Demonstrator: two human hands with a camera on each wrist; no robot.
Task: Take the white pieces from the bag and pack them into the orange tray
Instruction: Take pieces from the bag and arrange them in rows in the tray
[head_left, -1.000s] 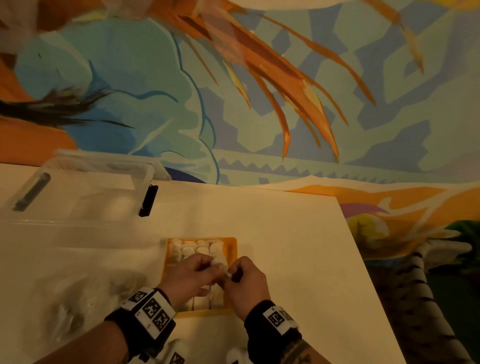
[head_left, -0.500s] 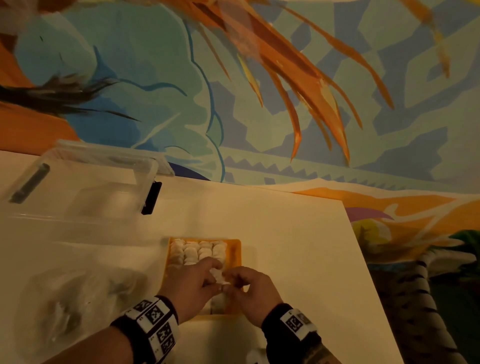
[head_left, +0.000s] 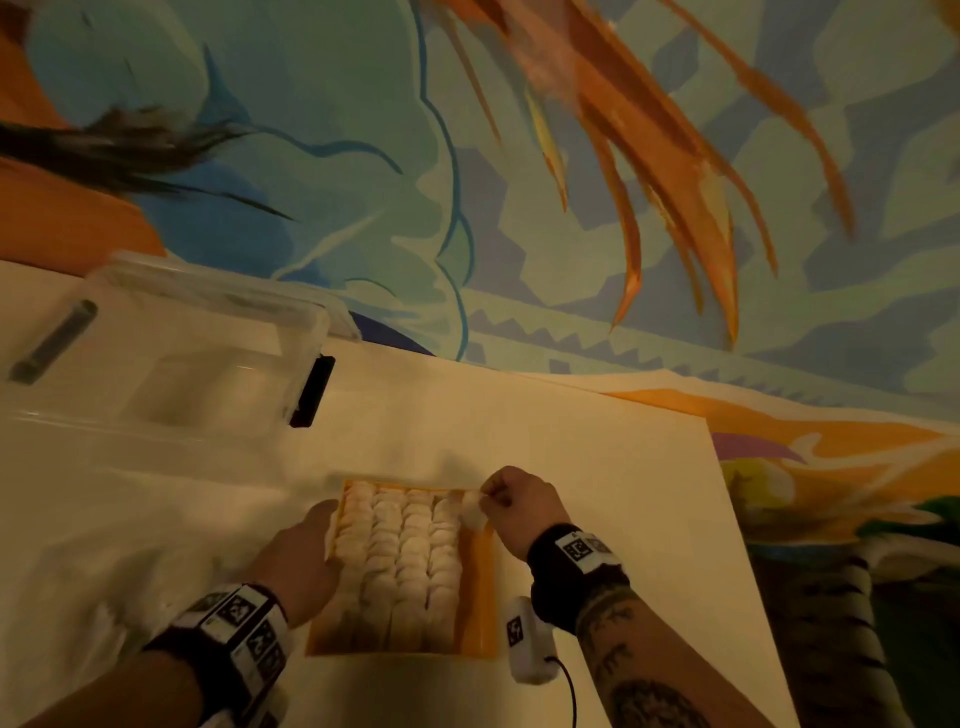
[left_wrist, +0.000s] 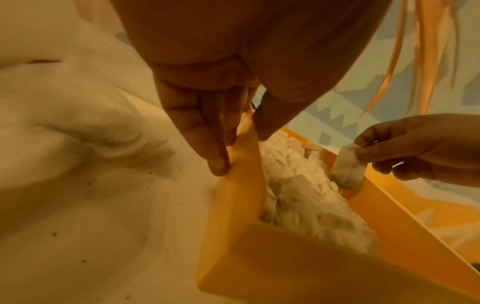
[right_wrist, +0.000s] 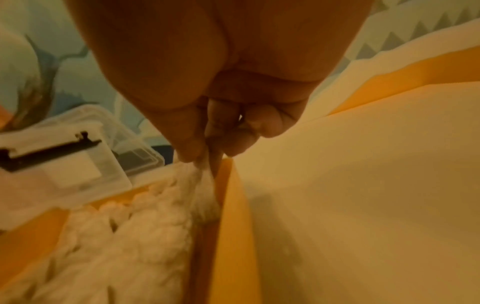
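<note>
The orange tray (head_left: 480, 597) lies on the white table, its rows packed with white pieces (head_left: 400, 561). My left hand (head_left: 330, 525) pinches the tray's left wall, fingers outside and thumb inside, as the left wrist view shows (left_wrist: 241, 148). My right hand (head_left: 491, 501) pinches one white piece (head_left: 471, 512) by its top, over the narrow gap along the tray's right wall near the far corner. That piece (left_wrist: 348, 168) hangs upright, its lower end at the rim. In the right wrist view the held piece (right_wrist: 202, 189) dips beside the tray's wall (right_wrist: 233, 226). The clear bag (head_left: 104, 571) lies crumpled left of the tray.
A clear plastic box (head_left: 182, 353) with a black latch (head_left: 311, 389) stands at the back left, close behind the tray. The table's right edge (head_left: 727, 519) runs diagonally right of my right hand. A painted wall rises behind the table.
My hands were together over the tray's middle. The left hand has shifted to the tray's left wall; the right has carried the white piece to the far right corner.
</note>
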